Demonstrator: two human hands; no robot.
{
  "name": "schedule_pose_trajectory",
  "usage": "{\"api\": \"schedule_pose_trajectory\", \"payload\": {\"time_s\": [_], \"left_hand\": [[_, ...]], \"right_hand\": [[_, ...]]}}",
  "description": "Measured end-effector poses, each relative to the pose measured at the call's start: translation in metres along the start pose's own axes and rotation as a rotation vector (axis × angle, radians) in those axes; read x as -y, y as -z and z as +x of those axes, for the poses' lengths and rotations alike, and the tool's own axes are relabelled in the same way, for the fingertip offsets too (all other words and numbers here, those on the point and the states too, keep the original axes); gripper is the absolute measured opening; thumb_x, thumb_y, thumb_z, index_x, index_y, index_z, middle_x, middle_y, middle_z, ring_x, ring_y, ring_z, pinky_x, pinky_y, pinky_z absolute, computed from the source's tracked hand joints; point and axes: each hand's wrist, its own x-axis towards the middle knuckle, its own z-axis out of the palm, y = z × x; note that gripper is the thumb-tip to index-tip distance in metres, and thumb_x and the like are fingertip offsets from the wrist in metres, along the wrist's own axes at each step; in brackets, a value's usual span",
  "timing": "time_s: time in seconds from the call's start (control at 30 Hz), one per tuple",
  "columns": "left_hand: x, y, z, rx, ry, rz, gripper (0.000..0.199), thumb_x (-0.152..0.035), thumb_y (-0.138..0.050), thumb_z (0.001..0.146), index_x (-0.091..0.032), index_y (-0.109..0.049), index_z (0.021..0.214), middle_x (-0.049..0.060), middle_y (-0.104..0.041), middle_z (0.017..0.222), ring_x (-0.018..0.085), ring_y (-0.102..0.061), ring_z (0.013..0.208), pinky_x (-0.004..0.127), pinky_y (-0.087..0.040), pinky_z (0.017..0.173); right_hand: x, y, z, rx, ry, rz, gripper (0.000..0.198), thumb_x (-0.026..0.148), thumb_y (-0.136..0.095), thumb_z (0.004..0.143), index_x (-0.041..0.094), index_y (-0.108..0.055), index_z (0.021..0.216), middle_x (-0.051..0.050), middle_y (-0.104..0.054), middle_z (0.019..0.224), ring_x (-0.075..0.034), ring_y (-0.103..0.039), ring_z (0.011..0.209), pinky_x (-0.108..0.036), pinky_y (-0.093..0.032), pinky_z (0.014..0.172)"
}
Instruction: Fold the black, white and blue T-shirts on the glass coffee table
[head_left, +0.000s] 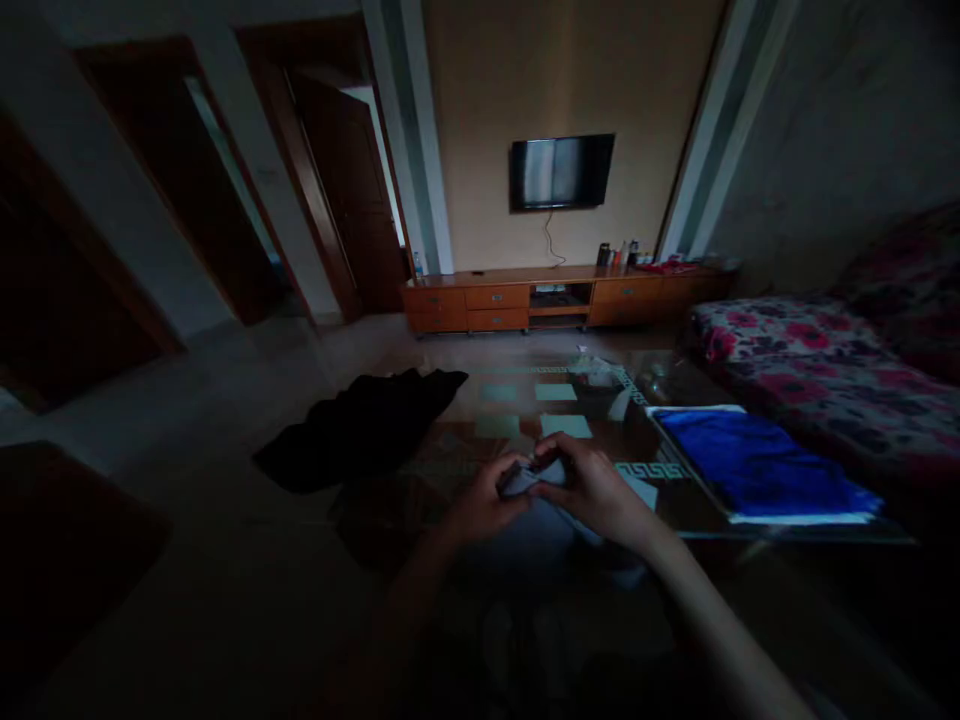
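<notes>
From here the room is dim, and my eye goes to the cloth (553, 472) in the person's 2 hands, held up over the near side of the table (525, 400). It is a pale grey with a faint blue cast, bunched at the top into soft folds where the fingers grip it. The folds catch a little light; below them the grey dulls into shadow, and I can't make out where the lower edge ends. It looks thin and limp, and I see no print on it.

The left hand (486, 502) pinches it with curled fingers and thumb, leaving hardly any gap. The right hand (596, 485) does the same, index finger arched over, thumb beneath, closed on the folds. The 2 sets of fingertips nearly meet.

At the right end of the table lies a blue fabric (757, 465), spread flat with white along its edges. At the left end sprawls a black heap (367, 425), too dark to read. Beyond the table stand a wooden cabinet (495, 297) and, above it, a TV (562, 172); to the table's right is a flowered sofa (787, 330).
</notes>
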Motion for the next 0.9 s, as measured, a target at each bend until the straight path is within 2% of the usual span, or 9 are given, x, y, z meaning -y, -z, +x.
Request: {"api": "schedule_pose_trajectory", "payload": {"time_s": [0.1, 0.17, 0.3, 0.43, 0.53, 0.63, 0.77, 0.83, 0.9], "left_hand": [[-0.008, 0.005, -0.005, 0.077, -0.025, 0.007, 0.043, -0.028, -0.072, 0.079, -0.017, -0.064, 0.12, 0.008, -0.068, 0.119, 0.025, -0.061, 0.113, 0.034, -0.045, 0.1], [-0.01, 0.01, -0.008, 0.122, -0.017, 0.038, 0.043, -0.023, -0.071, 0.079, -0.018, -0.065, 0.121, 0.008, -0.067, 0.124, 0.026, -0.06, 0.118, 0.035, -0.043, 0.104], [-0.007, 0.019, -0.011, 0.128, 0.021, 0.121, 0.046, -0.018, -0.068, 0.077, -0.019, -0.064, 0.122, 0.006, -0.068, 0.123, 0.025, -0.06, 0.118, 0.036, -0.044, 0.105], [-0.001, 0.02, -0.011, 0.126, 0.091, 0.167, 0.054, -0.026, -0.072, 0.077, -0.018, -0.061, 0.129, 0.007, -0.067, 0.125, 0.026, -0.061, 0.116, 0.037, -0.046, 0.102], [0.005, 0.019, -0.011, 0.066, 0.131, 0.174, 0.064, -0.038, -0.078, 0.075, -0.017, -0.06, 0.133, 0.011, -0.065, 0.131, 0.028, -0.061, 0.119, 0.038, -0.047, 0.103], [0.012, 0.02, -0.012, -0.019, 0.143, 0.188, 0.062, -0.043, -0.078, 0.077, -0.017, -0.063, 0.13, 0.014, -0.064, 0.132, 0.031, -0.06, 0.122, 0.042, -0.046, 0.105], [0.014, 0.032, -0.016, -0.141, 0.121, 0.198, 0.058, -0.046, -0.08, 0.075, -0.018, -0.068, 0.124, 0.013, -0.066, 0.131, 0.031, -0.059, 0.123, 0.043, -0.044, 0.108], [0.012, 0.04, -0.018, -0.148, 0.096, 0.197, 0.057, -0.048, -0.082, 0.073, -0.02, -0.07, 0.12, 0.011, -0.068, 0.128, 0.031, -0.061, 0.121, 0.043, -0.045, 0.108], [0.007, 0.049, -0.019, -0.122, 0.065, 0.194, 0.056, -0.048, -0.084, 0.071, -0.02, -0.071, 0.118, 0.01, -0.069, 0.125, 0.031, -0.061, 0.12, 0.043, -0.045, 0.108]], "right_hand": [[-0.007, 0.01, -0.007, 0.005, -0.057, -0.007, 0.085, 0.039, -0.088, 0.068, 0.02, -0.048, 0.141, -0.012, -0.059, 0.132, -0.027, -0.055, 0.124, -0.04, -0.045, 0.104], [-0.011, 0.017, -0.01, 0.12, -0.118, 0.076, 0.1, 0.042, -0.089, 0.065, 0.02, -0.04, 0.149, -0.012, -0.058, 0.135, -0.027, -0.056, 0.123, -0.039, -0.048, 0.1], [-0.017, 0.026, -0.011, 0.343, -0.187, 0.244, 0.052, 0.045, -0.077, 0.079, 0.017, -0.065, 0.121, -0.002, -0.07, 0.097, -0.019, -0.065, 0.088, -0.03, -0.053, 0.076], [-0.014, 0.025, -0.003, 0.201, -0.061, 0.145, 0.025, 0.043, -0.07, 0.087, 0.018, -0.071, 0.087, 0.001, -0.067, 0.081, -0.015, -0.06, 0.078, -0.027, -0.048, 0.073], [-0.007, 0.024, 0.001, 0.137, -0.011, 0.118, 0.026, 0.042, -0.063, 0.093, 0.018, -0.071, 0.086, -0.001, -0.068, 0.084, -0.015, -0.061, 0.079, -0.027, -0.048, 0.075], [-0.001, 0.03, -0.003, 0.156, -0.033, 0.115, 0.033, 0.046, -0.069, 0.088, 0.019, -0.071, 0.107, -0.005, -0.071, 0.101, -0.018, -0.064, 0.092, -0.029, -0.05, 0.084], [-0.011, 0.04, -0.015, 0.366, -0.161, 0.083, 0.104, 0.037, -0.093, 0.055, 0.025, -0.049, 0.147, -0.008, -0.062, 0.135, -0.027, -0.059, 0.121, -0.034, -0.048, 0.101], [-0.022, 0.042, -0.019, 0.421, -0.278, 0.035, 0.105, 0.032, -0.092, 0.052, 0.024, -0.049, 0.148, -0.009, -0.064, 0.133, -0.029, -0.06, 0.12, -0.036, -0.049, 0.102], [-0.033, 0.044, -0.022, 0.436, -0.404, -0.048, 0.087, 0.033, -0.088, 0.056, 0.02, -0.06, 0.137, -0.01, -0.069, 0.123, -0.03, -0.064, 0.112, -0.037, -0.052, 0.096]]}}
